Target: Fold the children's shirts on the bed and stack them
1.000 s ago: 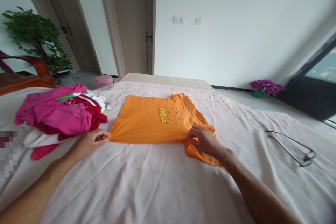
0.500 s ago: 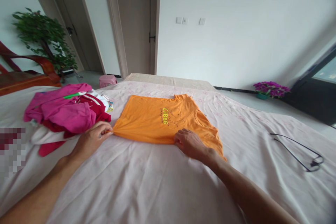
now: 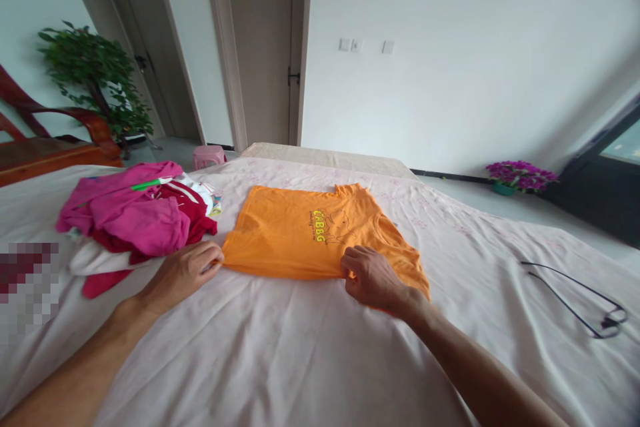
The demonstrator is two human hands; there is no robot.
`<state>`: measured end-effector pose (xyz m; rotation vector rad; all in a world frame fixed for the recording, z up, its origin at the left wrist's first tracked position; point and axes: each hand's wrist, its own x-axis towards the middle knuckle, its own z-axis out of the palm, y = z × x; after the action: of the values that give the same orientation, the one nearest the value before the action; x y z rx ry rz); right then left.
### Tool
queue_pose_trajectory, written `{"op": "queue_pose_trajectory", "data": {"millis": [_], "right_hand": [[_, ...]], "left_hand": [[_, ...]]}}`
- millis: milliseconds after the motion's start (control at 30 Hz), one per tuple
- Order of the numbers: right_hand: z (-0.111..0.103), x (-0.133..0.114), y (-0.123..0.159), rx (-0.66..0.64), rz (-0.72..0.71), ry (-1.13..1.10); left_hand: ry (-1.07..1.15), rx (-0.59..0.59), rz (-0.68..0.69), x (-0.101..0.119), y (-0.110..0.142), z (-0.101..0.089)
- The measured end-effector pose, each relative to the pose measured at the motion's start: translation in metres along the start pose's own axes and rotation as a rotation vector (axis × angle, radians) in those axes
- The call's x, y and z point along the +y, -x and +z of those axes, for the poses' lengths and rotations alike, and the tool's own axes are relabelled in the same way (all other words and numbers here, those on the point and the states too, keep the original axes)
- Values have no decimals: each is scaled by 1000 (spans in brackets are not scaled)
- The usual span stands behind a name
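- Right hand (image 3: 367,277) has slid hemward along the near edge of the shirt (image 3: 275,233); I have it pinching there.
- Left hand (image 3: 193,270) pinches the hem corner, leaving me a shorter held stretch.
- Shirt lies spread on the sheet (image 3: 280,353).

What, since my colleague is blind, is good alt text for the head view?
A person's left hand and right hand grip the near edge of an orange T-shirt lying on a pale cloth. A clothes pile lies left of it, glasses right.
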<state>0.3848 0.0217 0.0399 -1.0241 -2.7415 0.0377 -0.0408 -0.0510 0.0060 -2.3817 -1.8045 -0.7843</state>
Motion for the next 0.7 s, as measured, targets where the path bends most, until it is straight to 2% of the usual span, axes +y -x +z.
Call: {"op": "queue_pose_trajectory", "data": {"millis": [100, 267, 400, 533, 700], "right_hand": [[8, 3, 2, -36, -40, -22], [12, 4, 10, -33, -94, -43], [9, 4, 9, -85, -118, -58], [5, 1, 4, -150, -82, -65], [0, -16, -5, -140, -124, -118]], "left_hand": [[-67, -86, 71, -3, 5, 0], [-113, -107, 141, -1, 15, -9], [-106, -168, 184, 9, 21, -16], [-128, -202, 149, 15, 22, -16], [-86, -285, -2, 18, 20, -12]]}}
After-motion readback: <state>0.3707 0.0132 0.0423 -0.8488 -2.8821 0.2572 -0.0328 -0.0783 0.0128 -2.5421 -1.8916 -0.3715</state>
